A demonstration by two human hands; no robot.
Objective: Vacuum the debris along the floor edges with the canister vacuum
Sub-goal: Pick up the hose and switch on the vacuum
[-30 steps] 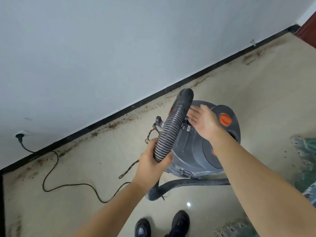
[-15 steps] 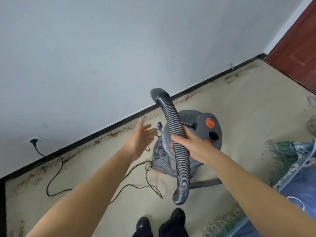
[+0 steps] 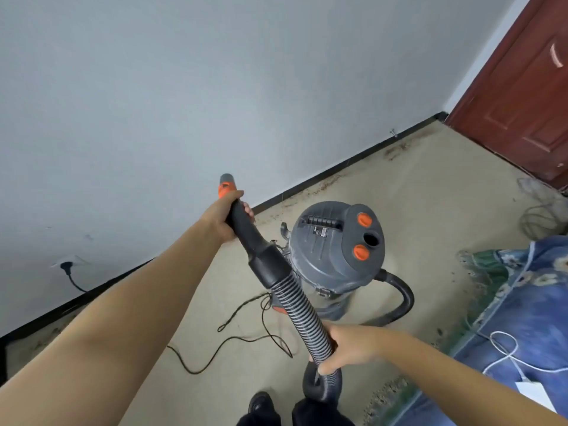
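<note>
With my left hand [image 3: 222, 217] wrapped round the hose handle [image 3: 246, 232] and my right hand [image 3: 347, 348] gripping the ribbed hose [image 3: 302, 315], the canister vacuum [image 3: 335, 250] beyond them, I should tip the nozzle down to the debris [image 3: 310, 192] along the skirting.

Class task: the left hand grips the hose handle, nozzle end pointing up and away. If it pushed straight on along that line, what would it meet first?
Probably the pale wall: the left hand aims the hose handle up towards it, with nothing visible between. Depth from this one view is uncertain.
</note>
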